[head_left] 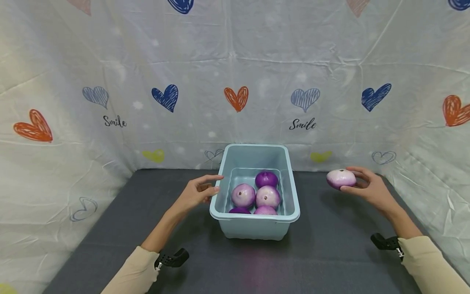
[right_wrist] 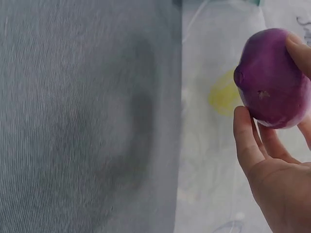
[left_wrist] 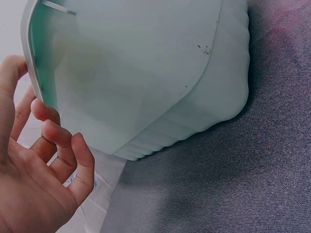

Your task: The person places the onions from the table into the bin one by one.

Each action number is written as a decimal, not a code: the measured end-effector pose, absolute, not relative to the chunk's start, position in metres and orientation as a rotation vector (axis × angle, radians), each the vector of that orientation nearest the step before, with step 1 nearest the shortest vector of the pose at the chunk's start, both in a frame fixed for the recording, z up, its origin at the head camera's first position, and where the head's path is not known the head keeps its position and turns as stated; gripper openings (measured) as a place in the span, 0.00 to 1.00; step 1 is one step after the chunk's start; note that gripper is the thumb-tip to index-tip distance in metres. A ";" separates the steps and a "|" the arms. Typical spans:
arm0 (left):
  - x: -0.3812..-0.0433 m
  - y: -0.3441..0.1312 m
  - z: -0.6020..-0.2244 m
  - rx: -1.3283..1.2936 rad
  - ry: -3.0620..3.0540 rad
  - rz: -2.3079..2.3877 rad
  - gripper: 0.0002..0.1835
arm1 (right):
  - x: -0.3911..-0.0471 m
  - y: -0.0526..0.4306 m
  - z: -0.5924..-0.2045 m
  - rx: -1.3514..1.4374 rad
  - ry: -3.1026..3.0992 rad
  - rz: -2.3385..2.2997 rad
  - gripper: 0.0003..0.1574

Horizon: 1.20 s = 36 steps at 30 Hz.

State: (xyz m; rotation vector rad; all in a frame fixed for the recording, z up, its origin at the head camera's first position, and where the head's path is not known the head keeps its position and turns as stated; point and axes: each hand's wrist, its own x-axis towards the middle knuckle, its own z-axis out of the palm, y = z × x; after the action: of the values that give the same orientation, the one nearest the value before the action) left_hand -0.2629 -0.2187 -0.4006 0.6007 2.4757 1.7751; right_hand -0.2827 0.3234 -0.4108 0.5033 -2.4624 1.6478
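A red onion (head_left: pixel 340 179), pale on top and deep purple beneath, is in my right hand (head_left: pixel 371 190), raised above the dark cloth to the right of the bin. The right wrist view shows the thumb and fingers around the onion's (right_wrist: pixel 272 82) purple side. My left hand (head_left: pixel 198 192) is at the left rim of a light blue plastic bin (head_left: pixel 253 226), thumb and index finger touching the rim. Its other fingers bend loosely outside the bin wall (left_wrist: pixel 131 63) in the left wrist view. Several onions (head_left: pixel 243 195) lie in the bin, some partly hidden by its front wall.
The bin stands on a dark grey cloth-covered table (head_left: pixel 323 253). Behind it and along both sides hangs a pale curtain (head_left: pixel 205 49) printed with hearts and "Smile". Each wrist wears a black band (head_left: pixel 172 259).
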 end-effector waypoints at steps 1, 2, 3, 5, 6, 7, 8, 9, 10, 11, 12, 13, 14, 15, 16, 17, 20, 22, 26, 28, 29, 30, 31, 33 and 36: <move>-0.263 -0.219 -0.401 0.602 2.474 1.777 0.23 | -0.282 0.322 -0.410 0.510 -2.462 1.659 0.40; -0.263 -0.218 -0.401 0.601 2.473 1.780 0.23 | -0.281 0.320 -0.409 0.516 -2.461 1.669 0.41; -0.263 -0.218 -0.400 0.604 2.469 1.784 0.23 | -0.280 0.318 -0.408 0.524 -2.459 1.682 0.41; -0.262 -0.218 -0.400 0.607 2.467 1.787 0.23 | -0.279 0.315 -0.406 0.538 -2.457 1.701 0.41; -0.262 -0.218 -0.400 0.609 2.463 1.791 0.23 | -0.278 0.313 -0.405 0.544 -2.455 1.709 0.42; -0.262 -0.219 -0.400 0.612 2.461 1.793 0.23 | -0.278 0.311 -0.404 0.549 -2.453 1.718 0.42; -0.263 -0.219 -0.400 0.614 2.462 1.793 0.23 | -0.278 0.310 -0.403 0.554 -2.450 1.725 0.42; -0.263 -0.219 -0.400 0.616 2.463 1.793 0.23 | -0.277 0.308 -0.402 0.561 -2.445 1.734 0.42; -0.263 -0.219 -0.400 0.616 2.463 1.792 0.23 | -0.277 0.307 -0.400 0.567 -2.439 1.740 0.42; -0.263 -0.219 -0.400 0.618 2.464 1.792 0.23 | -0.277 0.305 -0.399 0.576 -2.430 1.753 0.41; -0.263 -0.219 -0.401 0.617 2.465 1.791 0.23 | -0.276 0.303 -0.397 0.584 -2.421 1.766 0.41; -0.263 -0.219 -0.401 0.618 2.463 1.791 0.23 | -0.276 0.301 -0.395 0.589 -2.415 1.777 0.41; -0.263 -0.219 -0.401 0.618 2.462 1.792 0.23 | -0.276 0.300 -0.393 0.595 -2.411 1.782 0.41; -0.263 -0.219 -0.401 0.618 2.459 1.795 0.23 | -0.275 0.298 -0.392 0.600 -2.406 1.790 0.41; -0.263 -0.219 -0.401 0.617 2.455 1.797 0.23 | -0.275 0.296 -0.390 0.602 -2.406 1.791 0.41; -0.263 -0.219 -0.401 0.617 2.451 1.800 0.23 | -0.275 0.295 -0.389 0.602 -2.408 1.787 0.41; -0.263 -0.219 -0.401 0.612 2.444 1.805 0.23 | -0.275 0.291 -0.385 0.606 -2.411 1.774 0.41; -0.262 -0.219 -0.400 0.610 2.441 1.806 0.24 | -0.275 0.289 -0.384 0.617 -2.401 1.782 0.41; -0.263 -0.219 -0.401 0.612 2.436 1.810 0.23 | -0.274 0.283 -0.379 0.642 -2.385 1.806 0.40; -0.263 -0.219 -0.400 0.610 2.438 1.810 0.23 | -0.274 0.279 -0.377 0.640 -2.388 1.799 0.41; -0.263 -0.219 -0.400 0.609 2.435 1.812 0.23 | -0.274 0.277 -0.376 0.637 -2.392 1.792 0.41; -0.263 -0.219 -0.400 0.608 2.434 1.813 0.23 | -0.275 0.274 -0.374 0.638 -2.395 1.784 0.41; -0.263 -0.219 -0.400 0.607 2.433 1.814 0.23 | -0.275 0.272 -0.373 0.637 -2.399 1.778 0.41; -0.263 -0.219 -0.400 0.605 2.434 1.812 0.23 | -0.276 0.267 -0.370 0.644 -2.401 1.768 0.42; -0.263 -0.219 -0.400 0.606 2.438 1.808 0.23 | -0.279 0.259 -0.367 0.667 -2.396 1.761 0.42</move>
State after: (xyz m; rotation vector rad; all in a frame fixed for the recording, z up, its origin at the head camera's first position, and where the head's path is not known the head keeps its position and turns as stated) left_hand -0.2627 -0.2188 -0.4003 0.6062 2.4375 1.8080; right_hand -0.2790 0.2587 -0.3669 0.6668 -2.3958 1.7608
